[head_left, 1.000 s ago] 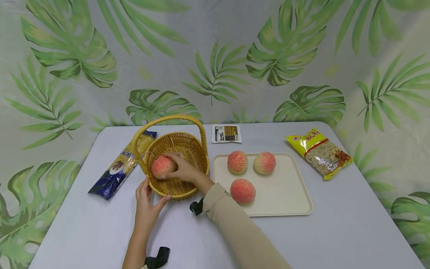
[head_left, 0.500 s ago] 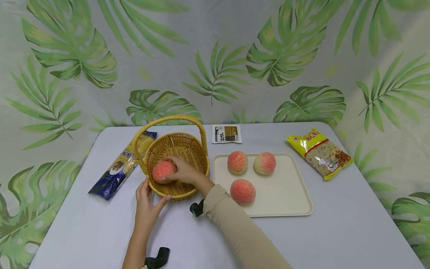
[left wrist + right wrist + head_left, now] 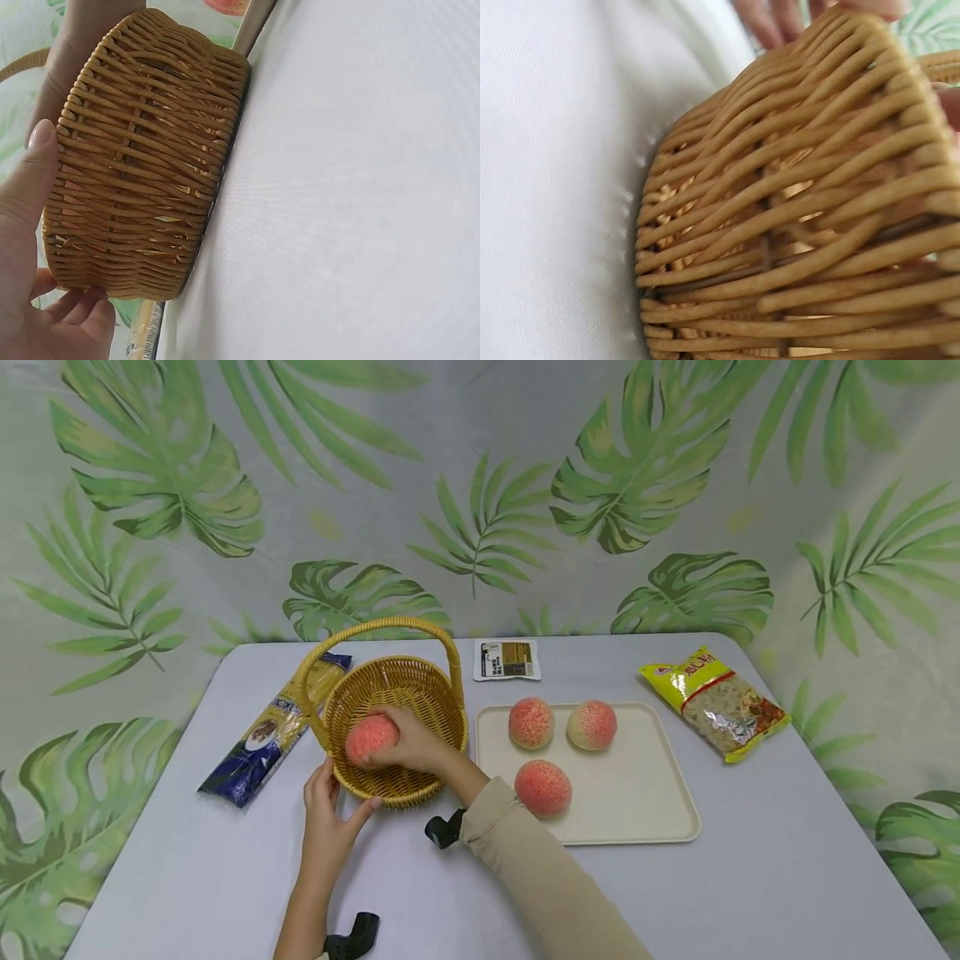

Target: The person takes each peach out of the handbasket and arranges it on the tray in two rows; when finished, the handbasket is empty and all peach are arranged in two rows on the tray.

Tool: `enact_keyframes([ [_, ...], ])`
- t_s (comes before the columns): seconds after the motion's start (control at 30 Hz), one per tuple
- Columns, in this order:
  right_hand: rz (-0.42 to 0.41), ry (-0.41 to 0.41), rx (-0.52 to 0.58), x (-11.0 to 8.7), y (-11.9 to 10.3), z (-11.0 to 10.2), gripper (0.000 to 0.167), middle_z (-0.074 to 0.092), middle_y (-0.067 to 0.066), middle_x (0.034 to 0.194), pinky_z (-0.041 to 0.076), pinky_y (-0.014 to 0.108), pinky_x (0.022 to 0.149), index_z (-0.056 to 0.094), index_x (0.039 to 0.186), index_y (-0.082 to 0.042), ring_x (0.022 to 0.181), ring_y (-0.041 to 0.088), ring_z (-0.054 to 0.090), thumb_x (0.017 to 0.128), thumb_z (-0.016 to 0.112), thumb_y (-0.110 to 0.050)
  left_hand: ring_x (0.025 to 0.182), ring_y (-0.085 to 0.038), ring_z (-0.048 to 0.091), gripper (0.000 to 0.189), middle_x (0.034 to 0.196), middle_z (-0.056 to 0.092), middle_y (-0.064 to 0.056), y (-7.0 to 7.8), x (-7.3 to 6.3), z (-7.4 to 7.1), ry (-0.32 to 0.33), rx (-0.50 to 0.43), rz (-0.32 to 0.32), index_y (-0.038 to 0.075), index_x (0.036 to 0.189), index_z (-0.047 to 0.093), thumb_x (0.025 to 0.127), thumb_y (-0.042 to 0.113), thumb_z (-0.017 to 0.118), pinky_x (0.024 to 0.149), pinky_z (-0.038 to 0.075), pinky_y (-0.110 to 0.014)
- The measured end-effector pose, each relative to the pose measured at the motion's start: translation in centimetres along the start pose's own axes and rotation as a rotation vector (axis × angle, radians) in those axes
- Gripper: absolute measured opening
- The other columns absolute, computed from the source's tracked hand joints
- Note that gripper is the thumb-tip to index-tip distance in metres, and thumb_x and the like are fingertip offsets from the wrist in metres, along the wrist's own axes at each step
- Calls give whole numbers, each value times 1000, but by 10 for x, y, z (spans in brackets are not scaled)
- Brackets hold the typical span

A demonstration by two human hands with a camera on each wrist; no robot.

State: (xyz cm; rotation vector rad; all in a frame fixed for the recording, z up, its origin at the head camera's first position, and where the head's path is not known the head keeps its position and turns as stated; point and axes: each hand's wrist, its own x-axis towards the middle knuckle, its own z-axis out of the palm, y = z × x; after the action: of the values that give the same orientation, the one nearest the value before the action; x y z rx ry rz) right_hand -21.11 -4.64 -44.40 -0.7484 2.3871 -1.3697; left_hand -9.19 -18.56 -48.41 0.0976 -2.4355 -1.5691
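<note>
In the head view, a woven wicker basket (image 3: 405, 785) with an arched handle stands left of the table's middle. My left hand (image 3: 330, 818) holds its near left side, thumb at the front rim and fingers against the outer wall; the left wrist view shows the thumb (image 3: 41, 161) at the rim. Inside the basket, my right hand (image 3: 412, 743) grips a pinkish-red peach (image 3: 371, 739), fingers over its top right side. In the right wrist view the basket wall (image 3: 802, 195) hides most of this hand. On the right, three peaches (image 3: 543, 788) lie on a cream tray (image 3: 630, 802).
A blue and yellow packet of pasta (image 3: 262, 735) lies left of the basket, partly behind its handle. Behind the tray is a small white and brown pouch (image 3: 507, 660). A yellow-topped bag (image 3: 716, 702) lies at the right. A leaf-print cloth (image 3: 480, 527) hangs behind the table.
My right hand has shifted the peach slightly to the right inside the basket. My left hand stays at the rim, and the peaches on the tray have not moved.
</note>
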Motion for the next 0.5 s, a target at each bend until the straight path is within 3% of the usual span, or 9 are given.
enact_keyframes([
  [0.13,-49,52,47,-10,-7,-7,65,43,0,121,47,29,83,48,127,-20,104,14,46,70,76,-33,128,-29,22,94,138,13,-18,3,0,-1,0,-6,-2,2,143,10,75,20,73,105,22,-19],
  [0.23,-117,102,85,-23,-15,-18,64,44,-2,120,48,28,83,48,126,-20,104,13,47,70,76,-34,128,-31,22,92,138,12,-20,15,-2,-2,-7,-17,-24,-2,141,10,75,14,73,106,21,-24],
  [0.37,-232,165,121,-53,-41,-43,59,46,5,123,48,30,84,47,127,-10,105,20,50,75,73,-18,128,-31,22,92,137,13,-21,12,-1,-1,0,-8,-6,-2,141,11,76,14,73,106,21,-24],
  [0.5,-316,213,171,-82,-55,-67,59,45,15,125,48,35,87,44,127,-1,108,26,48,74,69,-5,128,-29,23,95,137,14,-19,0,1,0,5,3,6,1,142,10,74,20,74,106,21,-21],
])
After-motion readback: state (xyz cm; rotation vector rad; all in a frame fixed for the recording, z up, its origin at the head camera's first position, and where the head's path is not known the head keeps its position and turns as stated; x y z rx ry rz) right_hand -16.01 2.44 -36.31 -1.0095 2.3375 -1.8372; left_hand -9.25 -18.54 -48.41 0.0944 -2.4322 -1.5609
